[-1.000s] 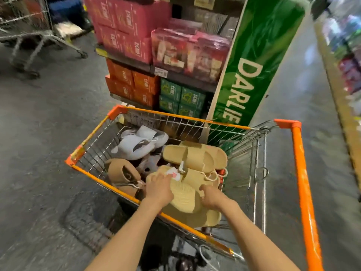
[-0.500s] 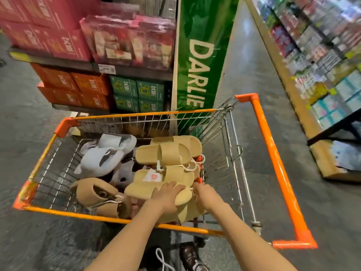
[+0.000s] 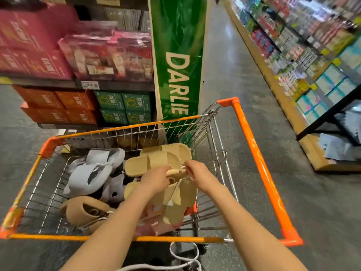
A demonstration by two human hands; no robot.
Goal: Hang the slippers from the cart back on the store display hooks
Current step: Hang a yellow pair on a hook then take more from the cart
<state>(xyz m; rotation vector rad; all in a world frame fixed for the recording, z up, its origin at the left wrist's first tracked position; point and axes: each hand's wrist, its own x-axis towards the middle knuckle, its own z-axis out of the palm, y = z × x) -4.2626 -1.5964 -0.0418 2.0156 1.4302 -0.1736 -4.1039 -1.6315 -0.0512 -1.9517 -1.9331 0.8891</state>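
Head view: your left hand [image 3: 156, 180] and right hand [image 3: 197, 176] are both inside the wire shopping cart [image 3: 252, 149], at its right side. Your left fingers close on the upper end of a beige slipper pair [image 3: 175, 200], which hangs tilted above the cart floor. Your right fingertips pinch the white cord [image 3: 182, 169] at the top of that pair. A second beige pair [image 3: 162, 159] lies just behind your hands. Light grey slippers [image 3: 93, 173] lie at centre-left, and tan slippers [image 3: 84, 210] rest near the front-left corner. A green DARLIE sign [image 3: 177, 61] stands beyond the cart.
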